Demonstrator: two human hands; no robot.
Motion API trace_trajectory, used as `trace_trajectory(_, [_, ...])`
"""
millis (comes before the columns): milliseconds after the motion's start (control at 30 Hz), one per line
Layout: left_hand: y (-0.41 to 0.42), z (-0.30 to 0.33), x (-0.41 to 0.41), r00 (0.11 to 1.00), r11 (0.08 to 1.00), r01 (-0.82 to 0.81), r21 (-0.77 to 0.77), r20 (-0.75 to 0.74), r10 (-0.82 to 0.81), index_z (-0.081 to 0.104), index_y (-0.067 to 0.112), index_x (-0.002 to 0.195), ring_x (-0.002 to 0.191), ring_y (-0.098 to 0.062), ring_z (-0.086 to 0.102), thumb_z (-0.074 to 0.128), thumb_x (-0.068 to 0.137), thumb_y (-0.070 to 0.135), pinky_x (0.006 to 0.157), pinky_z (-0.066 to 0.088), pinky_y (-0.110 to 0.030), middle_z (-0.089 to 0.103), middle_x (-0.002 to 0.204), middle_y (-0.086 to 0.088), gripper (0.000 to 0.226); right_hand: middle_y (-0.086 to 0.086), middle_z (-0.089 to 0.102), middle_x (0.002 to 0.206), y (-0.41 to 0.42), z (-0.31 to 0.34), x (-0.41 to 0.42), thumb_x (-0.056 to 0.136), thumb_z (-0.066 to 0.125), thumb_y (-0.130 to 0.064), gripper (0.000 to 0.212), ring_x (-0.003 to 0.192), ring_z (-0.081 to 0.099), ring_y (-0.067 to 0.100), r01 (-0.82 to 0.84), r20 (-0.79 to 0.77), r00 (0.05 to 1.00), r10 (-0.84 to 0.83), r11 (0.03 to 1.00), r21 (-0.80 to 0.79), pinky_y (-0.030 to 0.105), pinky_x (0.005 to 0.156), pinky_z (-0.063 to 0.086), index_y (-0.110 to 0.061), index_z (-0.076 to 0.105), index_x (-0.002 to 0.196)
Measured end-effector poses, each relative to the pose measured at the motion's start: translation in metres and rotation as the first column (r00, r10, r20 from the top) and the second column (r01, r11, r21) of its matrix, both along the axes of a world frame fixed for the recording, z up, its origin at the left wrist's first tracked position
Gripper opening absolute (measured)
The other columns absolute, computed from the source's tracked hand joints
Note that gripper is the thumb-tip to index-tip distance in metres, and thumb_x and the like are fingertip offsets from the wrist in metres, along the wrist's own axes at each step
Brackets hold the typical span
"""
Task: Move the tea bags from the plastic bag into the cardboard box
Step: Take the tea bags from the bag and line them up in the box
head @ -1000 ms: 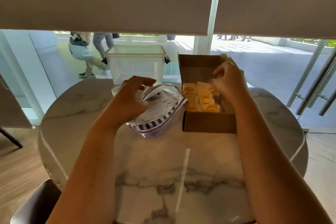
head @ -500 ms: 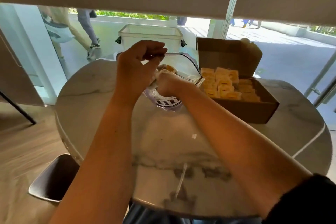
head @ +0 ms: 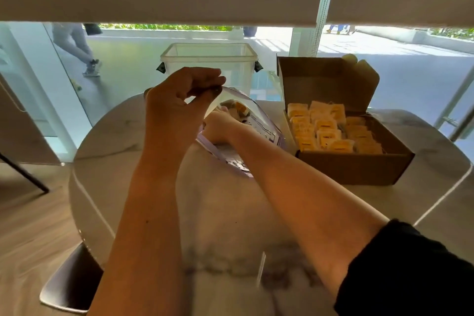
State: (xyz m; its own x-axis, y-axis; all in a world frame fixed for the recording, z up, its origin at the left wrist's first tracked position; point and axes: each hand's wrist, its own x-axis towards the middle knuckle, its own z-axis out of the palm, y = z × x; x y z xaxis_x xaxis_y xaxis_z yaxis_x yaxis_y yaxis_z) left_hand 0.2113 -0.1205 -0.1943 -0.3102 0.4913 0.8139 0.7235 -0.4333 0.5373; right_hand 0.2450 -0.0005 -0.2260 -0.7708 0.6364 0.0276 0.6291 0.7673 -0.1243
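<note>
- A second ago our right hand [head: 218, 127] was in the cardboard box [head: 354, 167]; now it is inside the plastic bag [head: 259, 123], so another pick begins.
- Left hand [head: 179, 100] pinches the bag's rim, holding its mouth open toward us.
- Right fingers are hidden; we cannot tell their state.
- Tea bags [head: 239, 108] lie just beyond them; their long axis is unclear.

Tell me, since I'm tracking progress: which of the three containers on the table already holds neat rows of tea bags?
The cardboard box on the right, lid flap up. The clear plastic tub looks empty, and the plastic bag holds only a loose few.
</note>
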Motion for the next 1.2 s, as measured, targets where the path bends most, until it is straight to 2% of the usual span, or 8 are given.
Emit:
trace_trajectory(67, [0.000,-0.001,0.002,1.000,1.000,0.022,-0.007,0.016,-0.022,0.064,0.019,0.107,0.096,-0.001,0.065,0.066,0.085,0.014,0.092,0.051,-0.026,0.066,0.101,0.013,0.022,0.006,0.046,0.101,-0.005,0.001,0.010,0.095,0.047,-0.032,0.038,0.103,0.042,0.020,-0.029,-0.046,0.999,0.027,0.999,-0.037,0.033,0.105,0.028,-0.006,0.059,0.119])
trace_trajectory(200, [-0.002,-0.004,0.005,0.998,0.999,0.044,-0.024,0.035,-0.043,0.063,0.020,0.106,0.097,-0.003,0.066,0.067,0.085,0.013,0.093,0.050,-0.025,0.067,0.101,0.011,0.023,0.007,0.056,0.122,-0.015,0.002,0.038,0.092,0.051,-0.038,0.042,0.106,0.052,0.020,-0.076,-0.042,0.996,0.073,0.994,-0.081,0.032,0.095,0.045,-0.016,0.055,0.128])
trace_trajectory(367, [-0.007,-0.005,0.015,0.994,0.995,0.081,-0.061,0.076,-0.076,0.066,0.020,0.100,0.093,-0.003,0.066,0.069,0.082,0.013,0.089,0.051,-0.022,0.070,0.095,0.010,0.019,0.005,0.060,0.119,-0.034,0.012,0.085,0.094,0.051,-0.032,0.035,0.100,0.054,0.016,-0.063,0.055,0.996,0.068,0.993,-0.103,0.022,0.083,0.039,-0.016,0.054,0.126])
trace_trajectory(500, [-0.006,-0.008,0.020,0.995,0.993,0.103,-0.064,0.007,-0.103,0.065,0.015,0.077,0.088,-0.009,0.066,0.071,0.076,-0.002,0.081,0.053,-0.028,0.071,0.087,0.004,0.018,0.009,0.044,0.142,-0.043,0.016,0.103,0.092,0.047,-0.006,0.049,0.127,0.043,0.025,0.016,-0.092,0.996,-0.022,0.998,-0.065,0.032,0.104,0.038,-0.017,0.041,0.139])
trace_trajectory(567, [-0.004,-0.009,0.021,0.992,0.992,0.106,-0.072,-0.059,-0.110,0.066,0.014,0.071,0.088,-0.010,0.065,0.069,0.074,-0.008,0.079,0.051,-0.025,0.070,0.087,0.003,0.023,0.007,0.042,0.144,-0.045,0.021,0.105,0.091,0.048,-0.004,0.051,0.128,0.043,0.026,0.052,-0.143,0.988,-0.063,0.995,-0.079,0.035,0.107,0.037,-0.020,0.043,0.139])
trace_trajectory(833, [0.000,-0.014,0.029,0.985,0.988,0.124,-0.087,-0.111,-0.134,0.071,0.020,0.078,0.089,-0.008,0.064,0.060,0.070,-0.017,0.079,0.048,-0.017,0.069,0.089,0.005,0.039,0.011,0.049,0.127,-0.056,0.014,0.112,0.089,0.055,-0.006,0.035,0.111,0.051,0.028,-0.004,-0.028,1.000,0.001,0.995,-0.097,0.031,0.093,0.044,-0.012,0.059,0.124])
trace_trajectory(1067, [0.002,-0.017,0.031,0.990,0.988,0.114,-0.100,-0.071,-0.121,0.072,0.019,0.080,0.089,-0.004,0.064,0.059,0.072,-0.018,0.078,0.046,-0.011,0.069,0.090,0.007,0.040,0.008,0.038,0.123,-0.062,-0.003,0.111,0.085,0.060,-0.001,0.028,0.117,0.037,0.025,-0.055,-0.074,0.996,0.059,0.997,0.050,0.030,0.093,0.039,-0.009,0.061,0.112])
trace_trajectory(1200, [0.006,-0.017,0.033,0.990,0.986,0.133,-0.098,-0.041,-0.138,0.072,0.015,0.083,0.091,-0.006,0.063,0.056,0.075,-0.019,0.078,0.045,-0.010,0.067,0.093,0.002,0.039,0.008,0.048,0.123,-0.063,0.007,0.114,0.083,0.057,0.001,0.029,0.111,0.047,0.024,-0.064,-0.140,0.988,0.069,0.997,0.041,0.028,0.089,0.042,-0.008,0.058,0.111])
